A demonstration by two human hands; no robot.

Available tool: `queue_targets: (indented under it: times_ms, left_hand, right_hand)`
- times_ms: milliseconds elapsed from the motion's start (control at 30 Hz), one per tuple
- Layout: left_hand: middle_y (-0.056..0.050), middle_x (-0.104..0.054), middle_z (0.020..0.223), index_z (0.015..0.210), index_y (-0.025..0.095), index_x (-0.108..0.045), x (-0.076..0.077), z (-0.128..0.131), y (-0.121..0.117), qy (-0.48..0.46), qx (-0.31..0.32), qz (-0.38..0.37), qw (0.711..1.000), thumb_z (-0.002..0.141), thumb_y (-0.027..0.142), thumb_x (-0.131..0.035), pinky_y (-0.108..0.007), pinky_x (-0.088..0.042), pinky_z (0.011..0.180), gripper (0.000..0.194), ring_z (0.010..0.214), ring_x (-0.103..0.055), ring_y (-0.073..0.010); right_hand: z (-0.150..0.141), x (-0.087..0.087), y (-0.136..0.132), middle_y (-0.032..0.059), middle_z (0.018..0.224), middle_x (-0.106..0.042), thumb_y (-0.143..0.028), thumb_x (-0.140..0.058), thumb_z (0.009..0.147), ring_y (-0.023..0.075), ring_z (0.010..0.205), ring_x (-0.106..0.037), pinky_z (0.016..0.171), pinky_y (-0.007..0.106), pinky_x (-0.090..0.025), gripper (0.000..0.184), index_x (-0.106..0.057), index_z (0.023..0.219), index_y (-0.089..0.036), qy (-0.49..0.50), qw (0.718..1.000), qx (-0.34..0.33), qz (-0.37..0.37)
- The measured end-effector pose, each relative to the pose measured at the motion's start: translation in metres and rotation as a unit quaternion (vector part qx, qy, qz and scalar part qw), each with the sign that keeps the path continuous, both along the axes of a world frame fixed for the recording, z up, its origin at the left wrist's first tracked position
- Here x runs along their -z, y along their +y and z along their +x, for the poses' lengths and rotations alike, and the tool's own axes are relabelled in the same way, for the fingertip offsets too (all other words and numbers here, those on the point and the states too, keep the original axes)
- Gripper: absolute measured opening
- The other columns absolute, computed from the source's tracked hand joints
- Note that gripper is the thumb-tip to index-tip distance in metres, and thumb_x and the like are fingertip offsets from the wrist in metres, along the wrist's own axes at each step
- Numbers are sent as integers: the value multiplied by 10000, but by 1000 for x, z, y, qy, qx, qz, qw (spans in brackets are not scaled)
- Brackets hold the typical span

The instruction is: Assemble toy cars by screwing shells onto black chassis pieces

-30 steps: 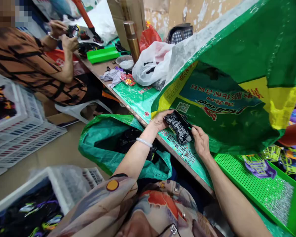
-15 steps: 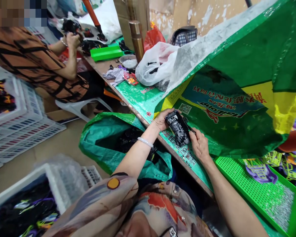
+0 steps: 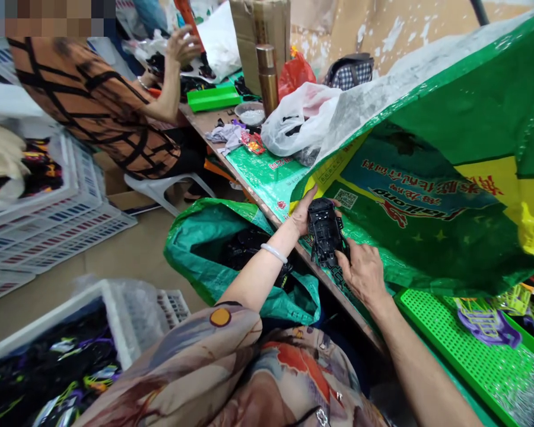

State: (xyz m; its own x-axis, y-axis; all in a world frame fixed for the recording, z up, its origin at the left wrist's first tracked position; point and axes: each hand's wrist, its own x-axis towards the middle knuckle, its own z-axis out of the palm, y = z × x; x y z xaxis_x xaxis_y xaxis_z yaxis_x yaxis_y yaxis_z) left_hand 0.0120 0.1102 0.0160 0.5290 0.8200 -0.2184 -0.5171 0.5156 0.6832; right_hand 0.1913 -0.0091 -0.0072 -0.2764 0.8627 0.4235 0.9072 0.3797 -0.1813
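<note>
Both of my hands hold one black plastic toy-car chassis point(image 3: 324, 232) just above the table edge. My left hand point(image 3: 303, 214) grips its far end, fingers curled round it; a white bangle sits on that wrist. My right hand point(image 3: 360, 268) clasps the near end from below. Behind the part a big green and yellow woven sack point(image 3: 440, 148) leans over the table. Below my left arm a green woven bag point(image 3: 204, 237) stands open on the floor with several black parts inside.
A green perforated tray point(image 3: 445, 344) with purple and yellow parts lies at right. A white plastic bag point(image 3: 293, 121), a metal flask point(image 3: 267, 77) and a small bowl point(image 3: 251, 113) sit farther along the table. A person in a striped orange top point(image 3: 98, 107) works at left. White crates point(image 3: 62, 201) stand on the floor.
I have turned the black chassis from lying crosswise to pointing away from me, my right hand shifting under its near end. The other person's hand has risen.
</note>
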Motion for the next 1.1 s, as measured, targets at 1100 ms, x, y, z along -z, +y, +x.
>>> queue_targets:
  times_ms: [1100]
  left_hand:
    - [-142,-715,811,976,80,-669,7,-8,1,-121,44,-25,991,936,588,-368,-368,-542,803,592,739,-687,-212]
  right_hand:
    - [-9,-1,-9,238,951,-657,-672,-385,893,366,864,-629,784,496,-512,825,-482,1337,16,-15,999,8,-52]
